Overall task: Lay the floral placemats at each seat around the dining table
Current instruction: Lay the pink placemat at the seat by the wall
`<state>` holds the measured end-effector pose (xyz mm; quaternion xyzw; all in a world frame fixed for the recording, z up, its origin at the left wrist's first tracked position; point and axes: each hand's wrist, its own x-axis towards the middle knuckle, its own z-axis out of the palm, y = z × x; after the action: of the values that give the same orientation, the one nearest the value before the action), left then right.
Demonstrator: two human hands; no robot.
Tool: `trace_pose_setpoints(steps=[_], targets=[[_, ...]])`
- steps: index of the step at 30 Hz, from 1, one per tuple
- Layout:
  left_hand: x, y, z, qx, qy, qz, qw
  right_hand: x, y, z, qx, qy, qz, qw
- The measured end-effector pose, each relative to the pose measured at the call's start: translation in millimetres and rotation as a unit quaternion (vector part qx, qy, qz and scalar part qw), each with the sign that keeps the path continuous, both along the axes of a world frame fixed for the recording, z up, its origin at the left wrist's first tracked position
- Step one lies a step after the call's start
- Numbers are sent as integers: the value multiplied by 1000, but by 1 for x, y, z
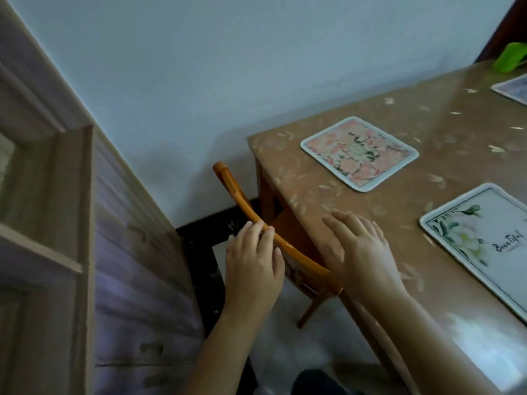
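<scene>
Hands at the chair, 3 placemats down, 1 per seat.

Left hand rests near-straight fingers across the curved orange wooden chair rail, likely to shift it. Right hand is flat, spread and empty over the edge of the brown leaf-patterned desk. The pink floral square placemat faces this seat, with the white green-leafed placemat beside it and a pale-bordered placemat far off.

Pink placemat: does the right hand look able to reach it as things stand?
Probably yes. The right hand is open, holds nothing, and is at the table edge. Only bare surface lies between it and the pink placemat, so the way looks free.
</scene>
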<state>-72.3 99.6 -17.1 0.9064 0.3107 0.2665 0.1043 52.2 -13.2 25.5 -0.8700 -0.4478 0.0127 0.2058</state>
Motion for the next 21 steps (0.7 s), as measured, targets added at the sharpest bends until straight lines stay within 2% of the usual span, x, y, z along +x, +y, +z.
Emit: trace_pose_setpoints(steps=[10, 14, 21], targets=[[69, 75, -2, -26, 11, -146, 989, 42, 50, -17, -34, -31, -114, 992], [110, 114, -1, 20, 33, -182, 983, 76, 77, -25, 0, -30, -153, 988], [194, 160, -4, 53, 76, -260, 961, 139, 102, -36, -7, -18, -253, 967]])
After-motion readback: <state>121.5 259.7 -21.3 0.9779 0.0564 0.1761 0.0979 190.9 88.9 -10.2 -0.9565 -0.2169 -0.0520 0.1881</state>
